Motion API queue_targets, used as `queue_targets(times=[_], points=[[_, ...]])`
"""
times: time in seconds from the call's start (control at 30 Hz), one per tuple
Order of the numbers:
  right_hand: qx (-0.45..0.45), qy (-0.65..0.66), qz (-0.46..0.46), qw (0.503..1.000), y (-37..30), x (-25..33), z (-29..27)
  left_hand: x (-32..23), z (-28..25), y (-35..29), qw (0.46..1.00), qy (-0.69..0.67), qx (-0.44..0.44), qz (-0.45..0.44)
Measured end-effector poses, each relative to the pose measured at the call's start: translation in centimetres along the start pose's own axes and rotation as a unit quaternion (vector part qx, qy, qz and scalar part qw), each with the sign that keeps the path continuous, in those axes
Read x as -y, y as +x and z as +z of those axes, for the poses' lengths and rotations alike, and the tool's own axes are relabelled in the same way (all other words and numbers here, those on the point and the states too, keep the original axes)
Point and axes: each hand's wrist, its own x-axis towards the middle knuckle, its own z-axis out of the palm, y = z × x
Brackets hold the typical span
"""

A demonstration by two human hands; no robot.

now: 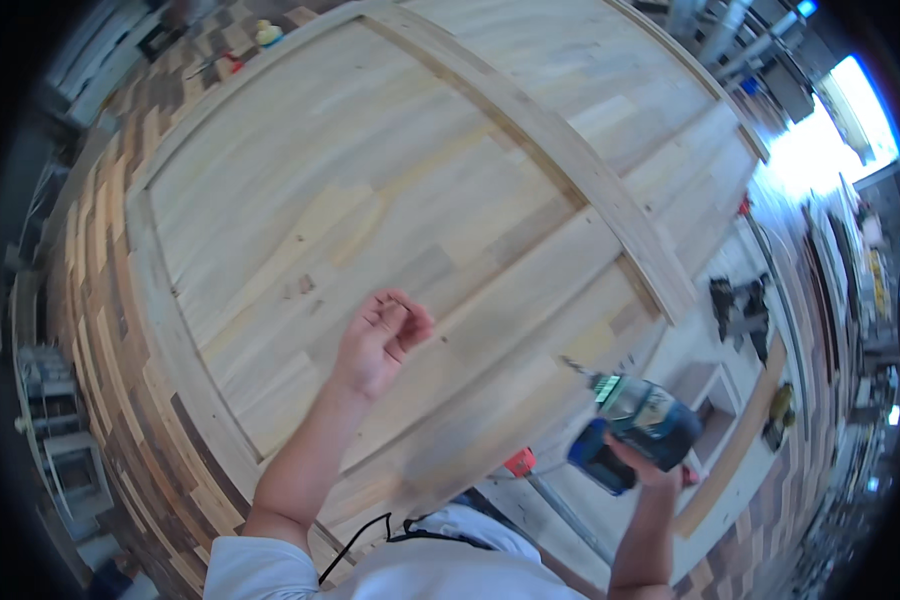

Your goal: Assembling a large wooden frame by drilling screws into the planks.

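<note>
In my right hand [650, 468] is a cordless drill [650, 415] with a dark teal body and a blue battery. Its bit points up and left over the near right part of a large pale wooden panel [320, 160]. My left hand [382, 338] is raised over the panel's near middle, with the fingers curled in toward the thumb. Whatever it pinches, if anything, is too small to make out. A raised wooden frame strip [570, 140] crosses the panel to the right of my left hand.
A red-ended clamp bar [550, 495] lies close to my body. To the right are a black tool [740, 308], a white open box [715, 405] and another drill-like tool [778, 415]. A small bottle [268, 34] stands at the far left on the striped wooden worktop [105, 270].
</note>
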Motion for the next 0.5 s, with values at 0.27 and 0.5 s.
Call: queue_targets(times=[0.27,0.5], points=[[0.046,0.050,0.016,0.998,-3.6,-2.3,3.0,7.7,8.4,-5.0,0.972,-0.197,0.074,-0.105],[0.026,-0.070,-0.068,0.995,-4.9,-1.0,2.4,8.8,10.0,-6.9,0.981,-0.140,0.077,-0.109]])
